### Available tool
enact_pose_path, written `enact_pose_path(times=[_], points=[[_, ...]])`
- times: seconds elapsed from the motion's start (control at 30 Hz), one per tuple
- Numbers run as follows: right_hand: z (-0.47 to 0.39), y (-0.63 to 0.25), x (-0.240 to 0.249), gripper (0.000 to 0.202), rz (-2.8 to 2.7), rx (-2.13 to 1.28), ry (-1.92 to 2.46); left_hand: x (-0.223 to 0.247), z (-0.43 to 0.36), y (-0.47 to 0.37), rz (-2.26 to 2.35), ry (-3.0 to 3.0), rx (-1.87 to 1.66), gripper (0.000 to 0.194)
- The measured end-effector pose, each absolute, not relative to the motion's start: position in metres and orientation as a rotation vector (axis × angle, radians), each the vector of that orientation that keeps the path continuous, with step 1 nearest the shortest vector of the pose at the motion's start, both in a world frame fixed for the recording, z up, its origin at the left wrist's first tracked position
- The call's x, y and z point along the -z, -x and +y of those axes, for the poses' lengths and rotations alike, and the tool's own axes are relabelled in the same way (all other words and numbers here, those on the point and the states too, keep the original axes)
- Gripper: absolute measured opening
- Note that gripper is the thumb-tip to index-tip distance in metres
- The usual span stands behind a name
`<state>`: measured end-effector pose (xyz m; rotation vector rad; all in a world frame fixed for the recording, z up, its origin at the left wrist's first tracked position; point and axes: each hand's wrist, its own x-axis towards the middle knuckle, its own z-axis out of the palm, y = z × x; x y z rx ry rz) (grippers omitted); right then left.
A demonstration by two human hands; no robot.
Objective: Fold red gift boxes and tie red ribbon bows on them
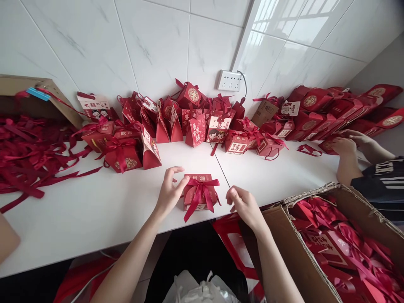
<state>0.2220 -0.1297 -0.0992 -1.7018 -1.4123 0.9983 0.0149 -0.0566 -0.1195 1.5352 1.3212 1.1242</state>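
A red gift box (pixel 192 193) with a gold-printed top sits on the white table in front of me, tied with a dark red ribbon bow (pixel 201 191) whose tails hang over its front. My left hand (pixel 172 189) is at the box's left side, thumb at its upper left edge and fingers apart. To the right of the box, my right hand (pixel 246 206) hovers near the table edge, apart from the box. Its fingers are curled in, and nothing shows in them.
Ribbons (pixel 34 147) are heaped at left beside a cardboard box (pixel 47 86). Finished-looking red boxes (pixel 197 128) line the wall. A large carton (pixel 277 223) of ribboned boxes stands at right. Another person's hands (pixel 347 147) touch a red box at far right.
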Motion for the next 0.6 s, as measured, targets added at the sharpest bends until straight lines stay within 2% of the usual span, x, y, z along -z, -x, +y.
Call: enact_pose_path(times=[0.07,0.23,0.47,0.6], points=[[-0.117,-0.22,0.1,0.056,-1.403,-0.889,1.698,0.118,-0.057,-0.012,1.426,-1.546,-1.068,0.026],[-0.094,-0.197,0.116,0.044,-1.473,-0.802,1.616,0.116,-0.062,-0.016,1.381,-1.579,-0.895,0.037],[-0.101,-0.192,0.128,0.038,-1.279,-0.961,1.48,0.124,-0.074,-0.022,1.379,-1.489,-1.026,0.034],[-0.123,-0.2,0.117,0.039,-1.447,-0.925,1.615,0.121,-0.096,-0.012,1.509,-1.546,-0.916,0.033]])
